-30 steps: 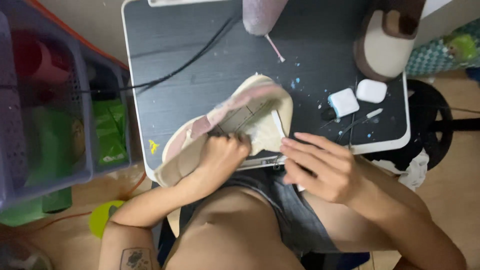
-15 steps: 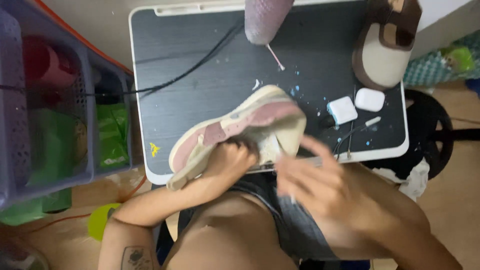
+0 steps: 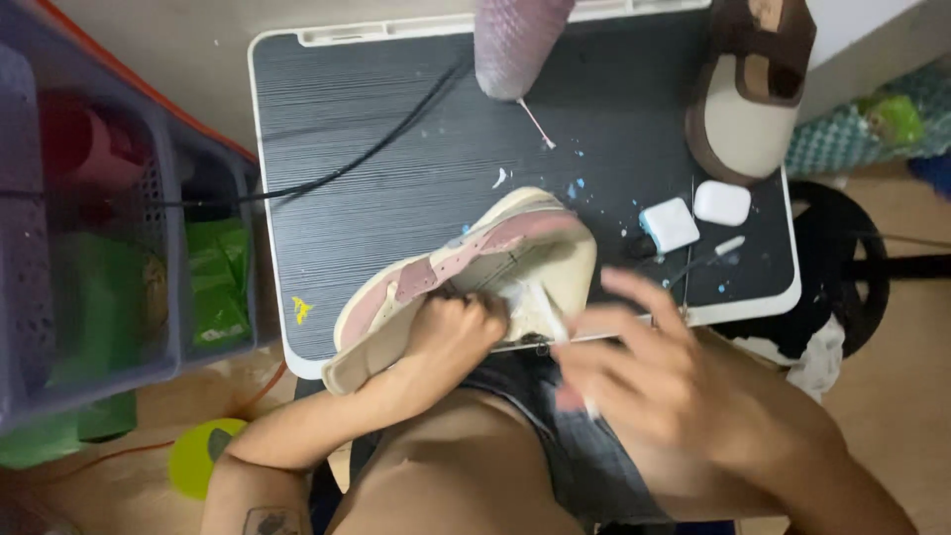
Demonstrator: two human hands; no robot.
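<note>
Left hand (image 3: 451, 332) is curled into a fist around the edge of the pink and cream sneaker (image 3: 475, 272), gripping it near the opening and holding it tilted on its side over the near edge of the desk (image 3: 396, 149), with the heel end sticking out past the desk rim toward the person's lap. Right hand (image 3: 634, 367) is blurred, fingers spread and loosely open just beside the sneaker's toe end; something small and pale seems to show near its fingers, but whether it grips anything cannot be told.

By size, the dark desk with its white rim carries everything else. To its left stands a grey plastic basket rack (image 3: 109, 248) with green packets and a red item inside. At the far right corner of the desk a brown and beige shoe (image 3: 748, 89) lies with its toe pointing toward the person, well apart from the sneaker. A purple textured cylinder (image 3: 515, 40) stands at the far edge, and a thin white stick (image 3: 535, 124) lies just below it. A black cable (image 3: 367, 159) runs across the desk from the far edge off to the left. Near the right rim sit two small white blocks (image 3: 693, 213), side by side, with a small pen-like tool (image 3: 718, 250) just in front. Tiny blue and white flecks (image 3: 575, 186) dot the surface between the cylinder and the sneaker.
</note>
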